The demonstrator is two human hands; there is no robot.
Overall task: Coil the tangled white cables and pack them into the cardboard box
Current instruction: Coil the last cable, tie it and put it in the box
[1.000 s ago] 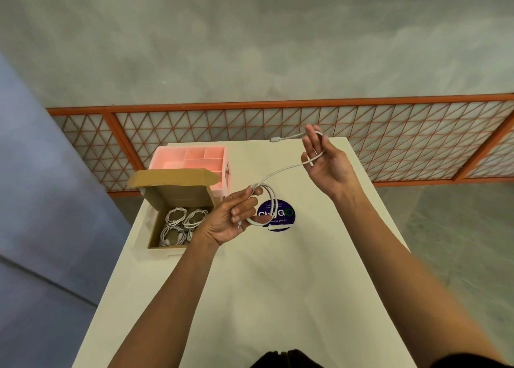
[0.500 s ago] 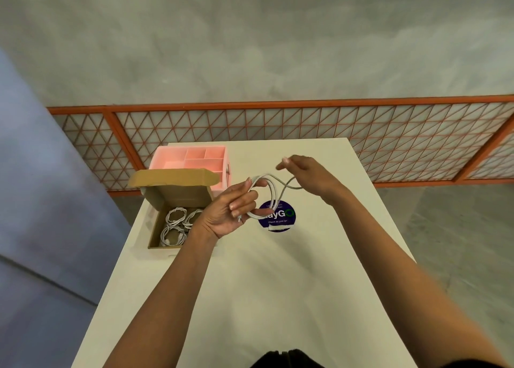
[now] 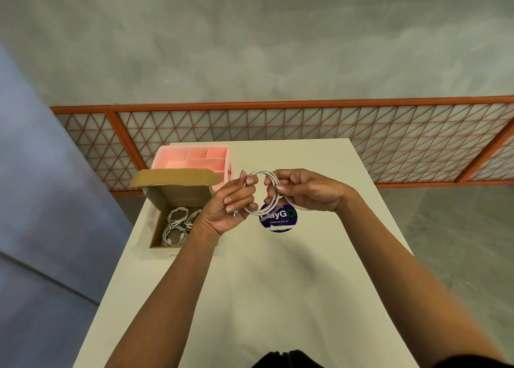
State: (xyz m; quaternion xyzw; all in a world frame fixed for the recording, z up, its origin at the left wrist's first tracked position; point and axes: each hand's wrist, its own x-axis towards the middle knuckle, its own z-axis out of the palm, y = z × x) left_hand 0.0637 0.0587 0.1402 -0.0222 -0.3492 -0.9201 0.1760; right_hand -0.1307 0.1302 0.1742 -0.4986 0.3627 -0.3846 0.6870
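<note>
Both hands hold one white cable [image 3: 271, 182], wound into a round coil in the air above the white table [image 3: 264, 284]. My left hand [image 3: 232, 200] grips the coil's left side, with a plug end poking out below its fingers. On the coil's right side my right hand [image 3: 304, 191] pinches the loops, and a short tail runs under its palm. Left of the hands, the open cardboard box [image 3: 178, 198] stands with its flap raised. Several coiled white cables [image 3: 178, 223] lie inside it.
A pink compartment tray [image 3: 194, 157] stands behind the box at the table's far left. A round purple sticker [image 3: 279, 218] lies on the table under the coil. An orange lattice railing [image 3: 306, 134] runs beyond the far edge.
My right hand has come in from the far side, bringing the loose cable end round to the coil. The long stretched strand is now wound into the loop held by both hands.
</note>
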